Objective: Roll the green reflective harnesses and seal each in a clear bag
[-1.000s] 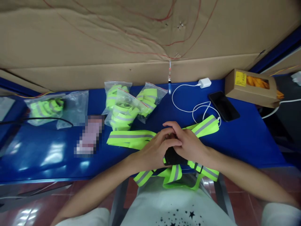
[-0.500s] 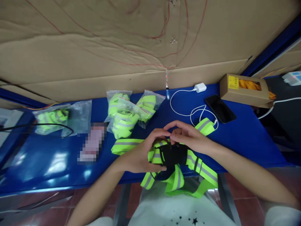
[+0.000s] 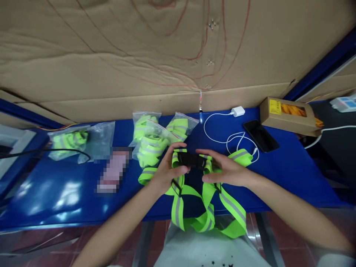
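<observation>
A black buckle (image 3: 191,160) lies level between my hands, its two ends joined to lime-yellow reflective straps (image 3: 178,213) with grey stripes. My left hand (image 3: 168,170) is closed round the buckle's left end, thumb below and fingers above. On the other side my right hand (image 3: 222,168) pinches the strap at the buckle's right end. Strap loops with black sliders (image 3: 176,188) hang below the buckle, over the table's front edge towards my lap. One strap end (image 3: 241,157) lies beyond my right hand and a folded piece (image 3: 147,175) beside my left wrist.
Clear bags (image 3: 151,142) of similar straps lie behind my left hand, another bag (image 3: 69,142) farther left. A blurred-out pinkish item (image 3: 115,168) sits nearby. At right are a black phone (image 3: 260,136), a white charger (image 3: 238,111) with cable, and a cardboard box (image 3: 290,115).
My hands have moved apart and turned the black piece, so the buckle now shows between them. The straps hang looser and more spread out. The camera view has shifted slightly.
</observation>
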`<action>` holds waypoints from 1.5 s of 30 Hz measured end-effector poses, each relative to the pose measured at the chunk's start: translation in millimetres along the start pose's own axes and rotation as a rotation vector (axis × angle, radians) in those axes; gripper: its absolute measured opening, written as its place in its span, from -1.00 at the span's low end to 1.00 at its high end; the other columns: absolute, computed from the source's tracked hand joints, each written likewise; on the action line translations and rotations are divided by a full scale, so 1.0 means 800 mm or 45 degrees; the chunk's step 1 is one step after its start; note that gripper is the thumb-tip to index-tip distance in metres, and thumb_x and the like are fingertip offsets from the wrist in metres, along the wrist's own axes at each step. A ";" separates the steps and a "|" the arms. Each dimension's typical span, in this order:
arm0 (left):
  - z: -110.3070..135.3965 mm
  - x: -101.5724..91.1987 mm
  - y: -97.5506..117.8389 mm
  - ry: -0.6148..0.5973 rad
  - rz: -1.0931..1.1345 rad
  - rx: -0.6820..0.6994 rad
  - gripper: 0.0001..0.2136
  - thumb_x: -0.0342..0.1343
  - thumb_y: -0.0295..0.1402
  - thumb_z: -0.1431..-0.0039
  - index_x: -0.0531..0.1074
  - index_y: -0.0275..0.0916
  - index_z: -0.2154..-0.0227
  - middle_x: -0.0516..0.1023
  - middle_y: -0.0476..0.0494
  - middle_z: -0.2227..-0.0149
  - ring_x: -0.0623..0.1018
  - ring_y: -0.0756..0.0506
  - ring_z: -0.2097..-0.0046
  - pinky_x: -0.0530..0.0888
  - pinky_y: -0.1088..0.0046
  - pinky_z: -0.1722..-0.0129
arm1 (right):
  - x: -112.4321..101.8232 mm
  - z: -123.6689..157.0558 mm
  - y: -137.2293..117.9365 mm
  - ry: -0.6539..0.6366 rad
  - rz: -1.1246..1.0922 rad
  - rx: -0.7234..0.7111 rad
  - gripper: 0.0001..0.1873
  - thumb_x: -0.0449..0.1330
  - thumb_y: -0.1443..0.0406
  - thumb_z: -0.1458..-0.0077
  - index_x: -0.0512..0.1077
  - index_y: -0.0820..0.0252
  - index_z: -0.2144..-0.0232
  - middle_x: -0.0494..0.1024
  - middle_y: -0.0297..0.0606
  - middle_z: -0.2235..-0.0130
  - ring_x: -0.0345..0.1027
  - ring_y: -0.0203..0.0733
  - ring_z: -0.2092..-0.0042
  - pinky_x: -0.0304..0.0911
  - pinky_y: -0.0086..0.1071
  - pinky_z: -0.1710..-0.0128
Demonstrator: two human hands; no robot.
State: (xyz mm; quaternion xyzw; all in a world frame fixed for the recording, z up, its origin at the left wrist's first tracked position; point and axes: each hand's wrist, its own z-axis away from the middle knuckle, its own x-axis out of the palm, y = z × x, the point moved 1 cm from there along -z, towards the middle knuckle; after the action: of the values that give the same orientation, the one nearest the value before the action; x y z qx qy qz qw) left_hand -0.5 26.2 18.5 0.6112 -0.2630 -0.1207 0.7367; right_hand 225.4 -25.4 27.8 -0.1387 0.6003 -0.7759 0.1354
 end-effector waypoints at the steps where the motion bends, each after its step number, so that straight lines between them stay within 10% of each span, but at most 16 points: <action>1: 0.000 -0.001 -0.002 -0.015 0.066 -0.005 -0.23 0.50 -0.05 0.10 0.27 -0.08 -0.14 0.50 0.02 0.32 0.55 -0.05 0.39 0.47 0.45 0.31 | 0.001 0.001 -0.001 -0.025 -0.044 0.051 -0.14 0.54 0.11 0.10 0.36 0.06 -0.22 0.51 -0.15 -0.15 0.37 0.01 -0.21 0.30 -0.10 -0.21; 8: 0.003 0.007 -0.007 -0.546 0.284 -0.108 0.25 0.59 -0.08 0.29 -0.08 0.13 -0.43 0.59 -0.16 0.03 0.64 -0.27 0.06 0.55 0.18 0.04 | -0.010 0.000 -0.016 -0.056 -0.671 0.028 -0.50 0.57 0.30 0.18 0.50 0.26 0.18 0.60 -0.37 0.44 0.49 -0.32 0.48 0.45 -0.45 0.43; 13: -0.005 0.028 0.038 -0.580 -0.008 -0.116 -0.56 0.37 -0.15 -0.16 0.53 -0.22 -0.04 0.65 -0.18 0.18 0.64 -0.16 0.13 0.52 0.35 0.07 | -0.019 -0.001 -0.053 -0.039 -0.689 -0.020 -0.69 0.56 0.27 0.16 0.54 0.30 0.44 0.63 -0.26 0.47 0.56 -0.25 0.44 0.51 -0.42 0.36; 18: -0.005 0.060 0.087 -0.551 -0.015 -0.031 -0.76 0.28 -0.17 -0.26 0.57 -0.27 0.23 0.67 -0.16 0.37 0.67 -0.12 0.31 0.58 0.35 0.19 | -0.016 0.007 -0.098 -0.255 -0.490 -0.144 -0.74 0.46 0.23 -0.04 0.55 0.33 0.51 0.56 -0.33 0.53 0.26 -0.47 0.68 0.14 -0.59 0.70; 27: -0.023 0.067 0.103 -0.009 -0.095 0.368 -0.70 0.40 -0.10 -0.09 0.61 -0.22 0.25 0.69 -0.10 0.18 0.66 -0.15 0.10 0.58 0.32 -0.02 | -0.020 -0.001 -0.152 -0.180 -0.341 -0.482 -0.65 0.47 0.27 0.00 0.57 0.25 0.15 0.63 -0.22 0.18 0.56 -0.18 0.14 0.49 -0.29 0.04; 32: -0.031 0.065 0.127 -0.101 -0.210 0.377 -0.59 0.48 -0.12 0.06 0.64 -0.23 0.19 0.69 -0.16 0.14 0.64 -0.24 0.03 0.57 0.25 -0.02 | -0.021 -0.003 -0.181 0.188 -0.046 -0.817 -0.62 0.35 0.17 -0.16 0.53 0.08 -0.02 0.59 -0.23 -0.08 0.44 -0.01 -0.18 0.36 -0.09 -0.21; 37: -0.044 0.064 0.080 0.107 -0.098 0.301 -0.60 0.53 -0.22 0.17 0.61 -0.21 0.24 0.68 -0.08 0.17 0.62 -0.16 0.10 0.54 0.30 0.00 | -0.013 -0.018 -0.157 0.285 0.464 -0.993 -0.69 0.18 0.16 -0.32 0.54 0.09 -0.03 0.58 -0.22 -0.09 0.36 -0.04 -0.23 0.18 -0.12 -0.33; 45: -0.057 0.062 0.034 0.266 0.185 0.146 -0.58 0.51 -0.28 0.18 0.60 -0.20 0.19 0.69 -0.12 0.24 0.64 -0.25 0.06 0.55 0.21 0.00 | -0.006 -0.051 -0.118 0.169 0.496 -0.830 -0.58 0.04 0.14 -0.41 0.33 0.10 -0.23 0.49 -0.14 -0.17 0.35 -0.07 -0.20 0.20 -0.12 -0.29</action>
State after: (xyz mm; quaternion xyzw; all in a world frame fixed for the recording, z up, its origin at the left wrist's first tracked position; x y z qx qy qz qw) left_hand 60.9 45.7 51.4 0.6409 -0.2350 0.0124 0.7307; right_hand 209.9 36.0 109.2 -0.0072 0.8381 -0.5112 0.1900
